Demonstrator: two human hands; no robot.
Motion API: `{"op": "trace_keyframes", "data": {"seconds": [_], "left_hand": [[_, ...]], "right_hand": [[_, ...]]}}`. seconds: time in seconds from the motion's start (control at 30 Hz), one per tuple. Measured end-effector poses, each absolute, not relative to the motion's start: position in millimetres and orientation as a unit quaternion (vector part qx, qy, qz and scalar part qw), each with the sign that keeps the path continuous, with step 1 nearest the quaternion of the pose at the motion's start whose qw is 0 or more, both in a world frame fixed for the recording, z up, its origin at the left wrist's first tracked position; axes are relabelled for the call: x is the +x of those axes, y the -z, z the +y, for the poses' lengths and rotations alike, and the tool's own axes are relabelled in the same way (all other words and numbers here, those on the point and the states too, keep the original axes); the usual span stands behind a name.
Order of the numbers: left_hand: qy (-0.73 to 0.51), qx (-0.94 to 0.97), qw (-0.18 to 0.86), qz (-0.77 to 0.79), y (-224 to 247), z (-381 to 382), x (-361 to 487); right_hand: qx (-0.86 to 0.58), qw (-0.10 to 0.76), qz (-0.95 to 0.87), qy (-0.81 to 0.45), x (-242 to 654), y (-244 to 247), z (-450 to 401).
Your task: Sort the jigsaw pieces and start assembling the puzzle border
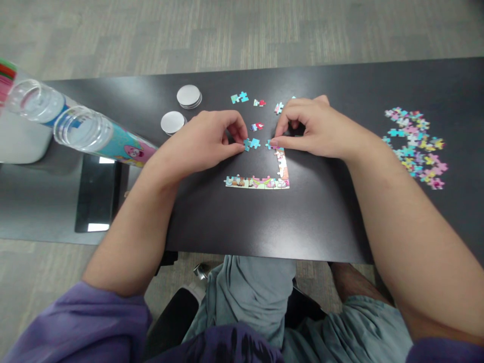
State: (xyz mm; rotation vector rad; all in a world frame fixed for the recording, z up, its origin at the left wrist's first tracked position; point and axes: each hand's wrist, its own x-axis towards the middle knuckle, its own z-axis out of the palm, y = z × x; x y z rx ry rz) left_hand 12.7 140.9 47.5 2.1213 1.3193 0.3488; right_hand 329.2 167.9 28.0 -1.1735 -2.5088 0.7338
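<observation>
Thumb and fingers of my left hand (214, 136) pinch the left end of a blue jigsaw piece pair (254, 143), low over the dark table. My right hand (310, 123) has its thumb and forefinger on another blue jigsaw piece (268, 144), partly hidden under the fingertips. That piece lies at the top of the right side of an L-shaped joined puzzle border (257, 182). Beyond the hands lie a joined blue-green pair (239, 97), a red-and-white piece (259, 103), a red-and-blue piece (257, 126) and a piece beside my right fingers (279, 108).
A heap of loose jigsaw pieces (412, 146) spreads on the table's right. At left are two stacks of white discs, one farther (188, 95) and one nearer (172, 122), two clear-ended printed tubes (83, 130) and a black tablet-like device (96, 194). The table's near edge borders my lap.
</observation>
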Motion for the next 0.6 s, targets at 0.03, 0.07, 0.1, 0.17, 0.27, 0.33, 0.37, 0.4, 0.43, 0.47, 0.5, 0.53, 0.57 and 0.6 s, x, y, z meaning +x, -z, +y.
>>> {"op": "trace_keyframes", "data": {"seconds": [0.03,0.07,0.1,0.17,0.27,0.33,0.37,0.4,0.43,0.47,0.5,0.53,0.57,0.6], "left_hand": [[-0.135,0.799,0.305,0.5,-47.3,140.7,13.8],[-0.136,0.797,0.306,0.502,-47.3,140.4,15.0],[-0.134,0.796,0.308,0.503,-47.4,140.2,16.5],[-0.124,0.794,0.314,0.506,-48.0,139.8,19.4],[-0.108,0.793,0.321,0.506,-48.3,139.9,22.3],[-0.108,0.793,0.32,0.508,-48.0,140.3,22.3],[-0.112,0.792,0.317,0.509,-47.8,140.4,21.8],[-0.121,0.791,0.313,0.511,-47.5,140.4,21.4],[-0.132,0.79,0.309,0.513,-47.2,140.3,21.0],[-0.144,0.79,0.304,0.513,-47.0,140.1,20.8],[-0.153,0.79,0.3,0.512,-46.7,139.9,20.8],[-0.158,0.792,0.298,0.509,-46.6,139.7,21.1],[-0.159,0.794,0.297,0.506,-46.4,139.5,21.7],[-0.156,0.796,0.297,0.504,-46.2,139.3,22.5]], "right_hand": [[-0.403,0.14,-0.868,-0.253,329.4,-27.5,168.3],[-0.401,0.143,-0.869,-0.253,329.5,-26.6,169.0],[-0.399,0.146,-0.869,-0.253,329.7,-25.7,169.7],[-0.399,0.151,-0.868,-0.255,330.0,-24.3,170.8],[-0.397,0.152,-0.868,-0.257,330.1,-23.8,171.3],[-0.396,0.154,-0.868,-0.257,330.2,-23.8,171.2],[-0.395,0.155,-0.868,-0.257,330.3,-23.6,171.2],[-0.394,0.158,-0.868,-0.258,330.5,-23.2,171.3],[-0.393,0.162,-0.867,-0.258,330.8,-22.7,171.5],[-0.393,0.164,-0.867,-0.26,331.1,-22.1,171.7],[-0.394,0.166,-0.865,-0.262,331.4,-21.5,171.9],[-0.395,0.168,-0.864,-0.264,331.8,-21.0,172.2],[-0.397,0.168,-0.862,-0.266,332.0,-20.7,172.3],[-0.398,0.167,-0.862,-0.266,332.2,-20.5,172.5]]}}
